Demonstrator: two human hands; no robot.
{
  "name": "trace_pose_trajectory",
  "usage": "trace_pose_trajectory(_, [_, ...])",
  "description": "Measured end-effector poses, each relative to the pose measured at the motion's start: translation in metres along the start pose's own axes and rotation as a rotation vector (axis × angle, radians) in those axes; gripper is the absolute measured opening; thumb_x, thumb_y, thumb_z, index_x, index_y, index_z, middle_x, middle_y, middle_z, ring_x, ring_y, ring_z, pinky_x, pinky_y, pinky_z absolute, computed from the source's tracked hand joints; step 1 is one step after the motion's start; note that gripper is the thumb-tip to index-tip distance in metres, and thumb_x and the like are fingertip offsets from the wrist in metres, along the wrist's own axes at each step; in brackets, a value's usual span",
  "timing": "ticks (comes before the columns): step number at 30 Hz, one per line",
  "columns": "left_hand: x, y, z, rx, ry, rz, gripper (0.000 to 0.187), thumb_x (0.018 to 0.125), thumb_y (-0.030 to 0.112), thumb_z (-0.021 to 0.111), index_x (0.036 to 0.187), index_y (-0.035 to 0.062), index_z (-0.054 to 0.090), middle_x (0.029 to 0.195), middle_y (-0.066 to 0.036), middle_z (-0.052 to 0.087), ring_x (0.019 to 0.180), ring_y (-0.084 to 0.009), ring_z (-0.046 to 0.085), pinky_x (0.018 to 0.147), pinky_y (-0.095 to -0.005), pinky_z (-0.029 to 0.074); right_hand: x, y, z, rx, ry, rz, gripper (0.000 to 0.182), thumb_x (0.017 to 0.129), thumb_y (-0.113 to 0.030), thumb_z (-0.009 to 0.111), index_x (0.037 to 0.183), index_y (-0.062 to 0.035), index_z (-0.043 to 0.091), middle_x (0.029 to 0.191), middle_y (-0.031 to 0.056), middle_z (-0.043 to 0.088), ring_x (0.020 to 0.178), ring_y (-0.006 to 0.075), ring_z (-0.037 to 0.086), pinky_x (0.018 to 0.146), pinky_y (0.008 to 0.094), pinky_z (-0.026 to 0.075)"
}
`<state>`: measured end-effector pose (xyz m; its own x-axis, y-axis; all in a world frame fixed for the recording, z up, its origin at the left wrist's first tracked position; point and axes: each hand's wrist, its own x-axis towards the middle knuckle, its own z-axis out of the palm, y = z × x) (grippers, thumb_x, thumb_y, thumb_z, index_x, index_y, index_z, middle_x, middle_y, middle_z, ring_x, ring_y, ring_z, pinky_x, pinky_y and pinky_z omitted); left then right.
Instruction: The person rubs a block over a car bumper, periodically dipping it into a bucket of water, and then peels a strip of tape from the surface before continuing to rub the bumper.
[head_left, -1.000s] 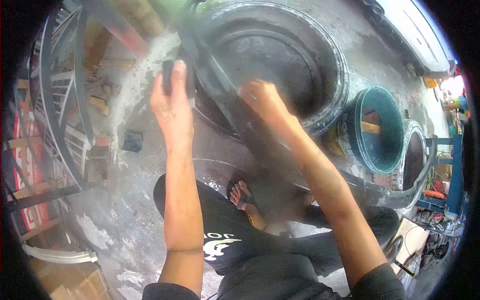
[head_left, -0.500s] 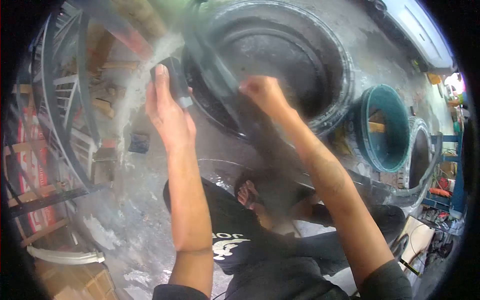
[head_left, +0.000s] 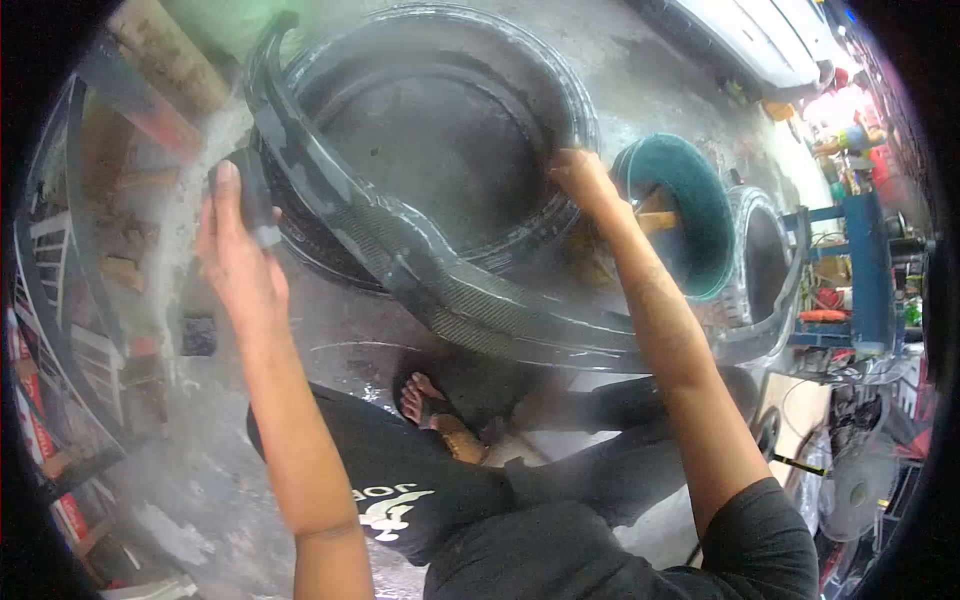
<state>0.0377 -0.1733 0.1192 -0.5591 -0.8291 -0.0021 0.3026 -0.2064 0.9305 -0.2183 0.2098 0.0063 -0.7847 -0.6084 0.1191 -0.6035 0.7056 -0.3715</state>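
A long curved black part (head_left: 470, 305) with a woven carbon pattern and wet sheen lies across the large black round tub (head_left: 430, 150) and extends right past the knees. My left hand (head_left: 240, 250) is wrapped round a dark block (head_left: 252, 195), just left of the part's upper end. Over the tub's right rim is my right hand (head_left: 588, 180), its fingers curled together; whatever they may hold is hidden. It is apart from the curved part.
A teal bucket (head_left: 675, 215) stands right of the tub, with a tire (head_left: 760, 250) beyond it. Black and white frames (head_left: 60, 260) lean at the left. A blue stand (head_left: 870, 270) is at the right, a white panel (head_left: 750, 40) at the top.
The view has turned, so the scene sits further left. My right hand has moved away from the curved part to the tub's right rim. My left hand still holds the block.
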Motion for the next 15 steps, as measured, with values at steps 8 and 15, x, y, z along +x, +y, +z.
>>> trace_pose_trajectory(8, [-0.008,0.004,0.005,0.029,-0.061,-0.009,0.034,0.104,0.031,0.073,0.124,0.0037,0.070,0.119,-0.004,0.072,0.103,-0.0136,0.066,0.081,-0.0317,0.052,-0.022,0.003,-0.020,-0.097,0.201,0.141,0.017,0.087,-0.004,0.069,0.103,-0.0003,0.071,0.103,0.0273,0.071,0.100,0.0465,0.068,0.092,0.0525,0.055])
trace_pose_trajectory(15, [-0.001,-0.005,0.008,0.036,-0.062,-0.007,0.037,0.104,0.031,0.074,0.127,0.0036,0.070,0.120,-0.004,0.073,0.103,-0.0133,0.067,0.082,-0.0318,0.053,-0.055,-0.039,-0.020,-0.214,0.329,0.006,0.033,0.094,-0.018,0.076,0.118,0.0025,0.066,0.104,0.0271,0.069,0.104,0.0461,0.068,0.092,0.0515,0.055])
